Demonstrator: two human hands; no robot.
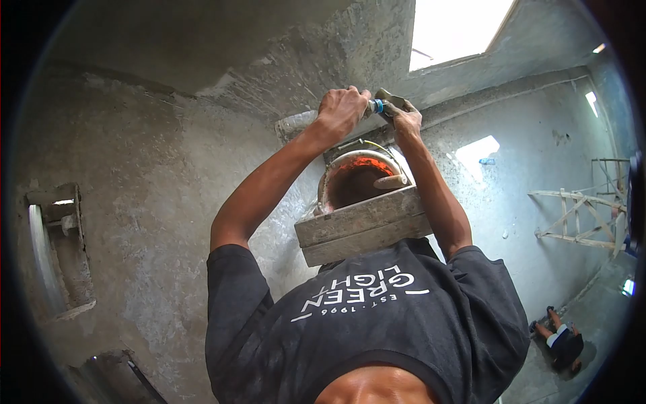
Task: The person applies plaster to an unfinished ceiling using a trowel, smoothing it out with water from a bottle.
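My left hand (343, 111) is raised in front of me, its fingers closed at the end of a small piece with a blue band (379, 106). Facing it, my right hand (406, 123) is closed on a grey-brown, dirt-covered piece (397, 101), whose kind I cannot make out. The two hands nearly meet over the banded piece. Below them a bucket (324, 192), pale outside and orange inside, stands behind a wooden plank (360, 225). A pale rounded handle (390, 182) lies at its rim. Beside my left wrist is a flat grey slab (296, 126).
Rough plastered walls (148, 222) surround me, with a bright opening (457, 30) above. At the right stands a wooden trestle (579, 215). Another person (564, 343) is at the lower right. A wall recess (64, 249) is at the left.
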